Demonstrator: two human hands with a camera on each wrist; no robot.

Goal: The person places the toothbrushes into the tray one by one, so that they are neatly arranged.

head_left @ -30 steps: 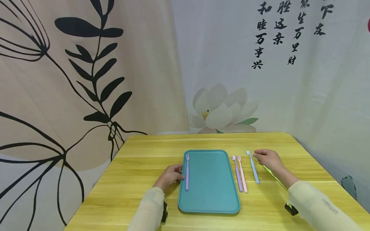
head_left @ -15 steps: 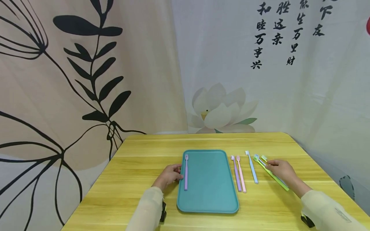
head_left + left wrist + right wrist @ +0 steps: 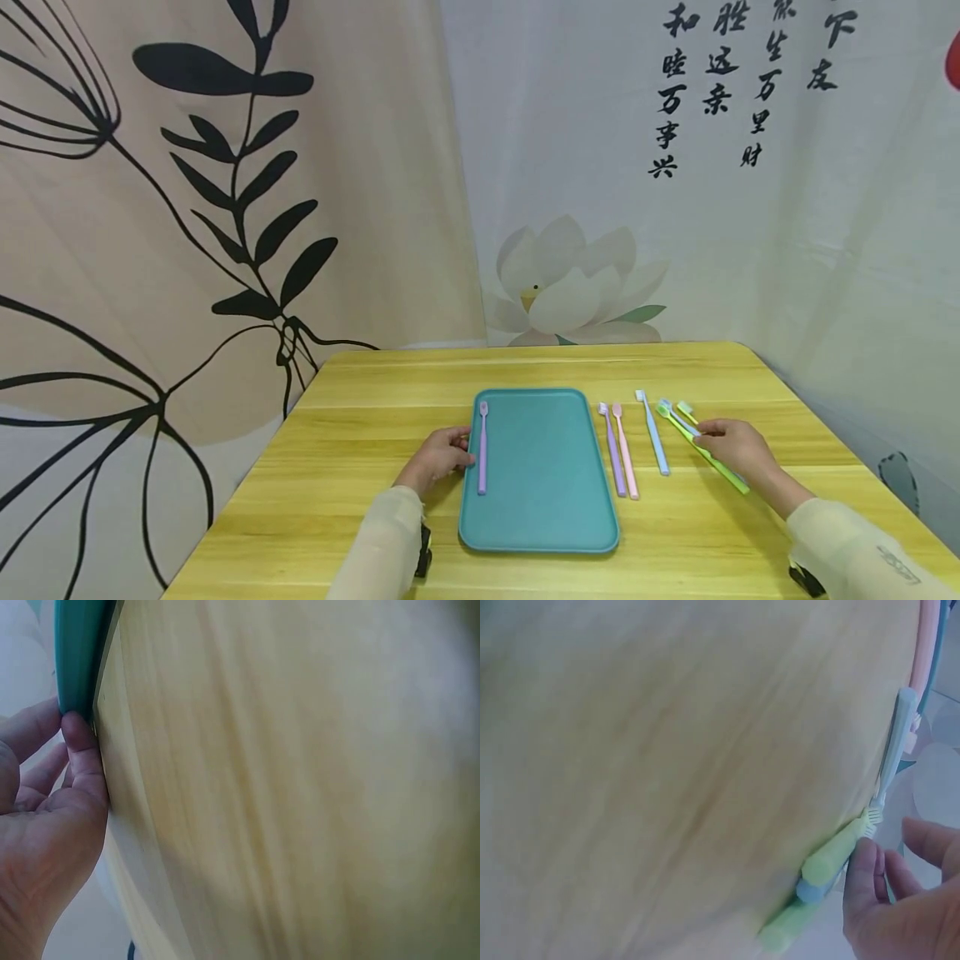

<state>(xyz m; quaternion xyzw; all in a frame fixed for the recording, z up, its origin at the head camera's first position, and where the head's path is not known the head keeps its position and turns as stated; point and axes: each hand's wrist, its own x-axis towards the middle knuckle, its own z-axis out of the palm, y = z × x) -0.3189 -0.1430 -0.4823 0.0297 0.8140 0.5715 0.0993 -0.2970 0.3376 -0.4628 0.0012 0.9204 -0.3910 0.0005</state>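
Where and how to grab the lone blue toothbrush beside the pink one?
I'd pinch the blue toothbrush mid-handle, from above, across its width: it lies flat, handle end on the near side, with bare table separating it from the pink toothbrush and nearest green toothbrush.

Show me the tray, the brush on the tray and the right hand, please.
Tray (image 3: 543,475): head view, on the bare middle of its base.
Brush on the tray (image 3: 482,454): head view, on its purple handle.
Right hand (image 3: 738,450): head view, on the back of the hand.
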